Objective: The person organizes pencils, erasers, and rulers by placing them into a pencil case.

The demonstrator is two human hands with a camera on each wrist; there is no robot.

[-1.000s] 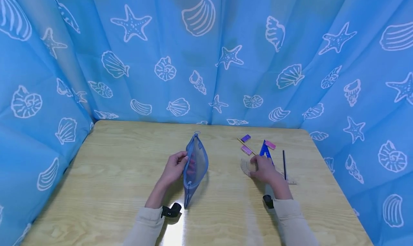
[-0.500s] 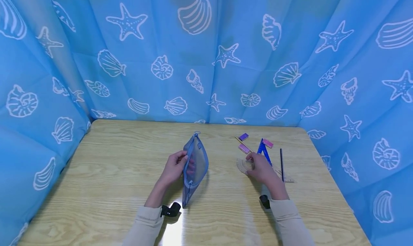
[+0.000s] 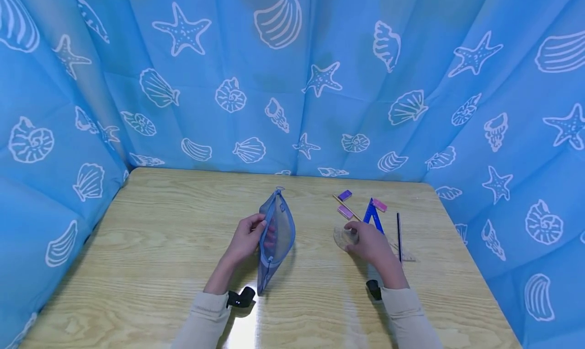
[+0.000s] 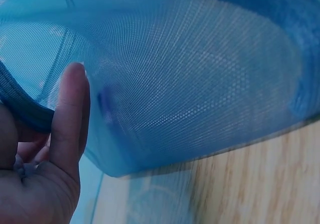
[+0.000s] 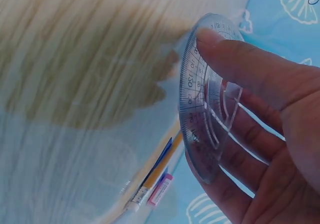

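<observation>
Blue shell-print curtain [image 3: 274, 125] behind wood-grain table [image 3: 173, 227]

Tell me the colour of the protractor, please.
The protractor is clear, with dark markings: best in the right wrist view.

The head view is bright and cool-toned, with white glare burning out a patch of the pale wood-grain table [image 3: 183, 227] near its front edge. Soft shadows fall beside the blue mesh zip pouch [image 3: 285, 232], and faint ones dapple the blue curtain printed with white shells and starfish [image 3: 292, 82]. The left wrist view is dimmer, the left hand [image 4: 55, 149] shaded, the mesh softly blurred. The right wrist view looks hazy, with a broad brownish shadow; the scale on the clear plastic half-round protractor [image 5: 191, 84] is readable.
</observation>
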